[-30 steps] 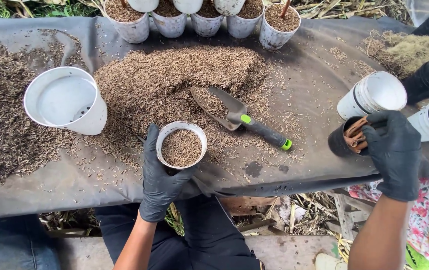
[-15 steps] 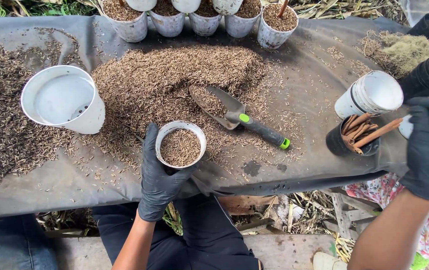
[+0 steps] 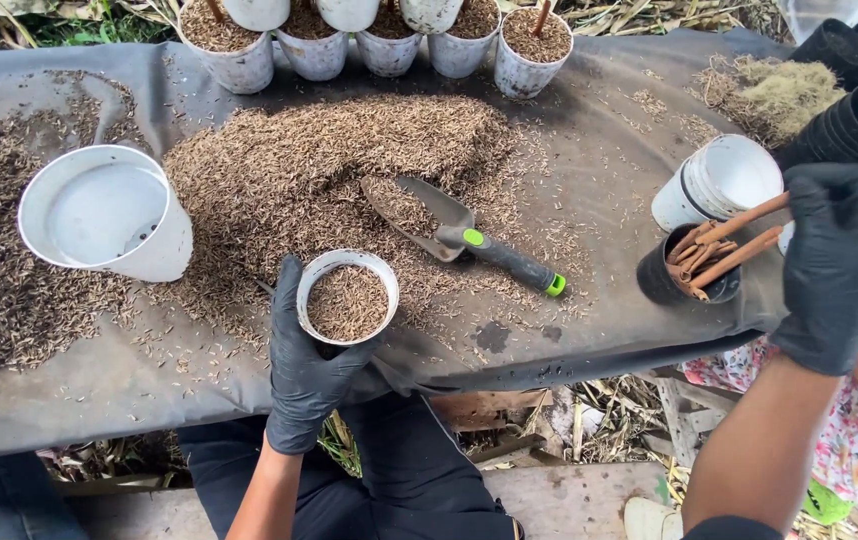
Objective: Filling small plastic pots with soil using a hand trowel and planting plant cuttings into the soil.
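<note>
Head view, looking down on a work surface draped in dark sheeting (image 3: 589, 330).

A small white cup (image 3: 347, 297), filled nearly to the rim with brown husk-like material, is gripped from below by the left hand (image 3: 307, 372); the hand is black-gloved, fingers wrapped closed around the cup's side. The cup is held at the near edge of the sheeting, just in front of the large loose heap of husks (image 3: 329, 160).

The right hand (image 3: 839, 265), also black-gloved, is seen at the right edge, closed around the upper end of reddish-brown sticks (image 3: 739, 240). The lower ends of the sticks sit in a small black pot (image 3: 661, 285) (the exact grip is partly hidden by the back of the glove). Just behind the pot, a white cup (image 3: 719, 180) lies tilted on its side.

A metal trowel (image 3: 464, 235) with a dark handle and green trim is laid on the heap, its blade partly covered in husks, between the two hands.

To the left, a larger empty white cup (image 3: 107, 212) is tipped over on the sheeting. Along the far edge a row of filled white cups (image 3: 389, 45) is lined up. Pale fibrous matter (image 3: 774, 90) is piled at the far right corner.
</note>
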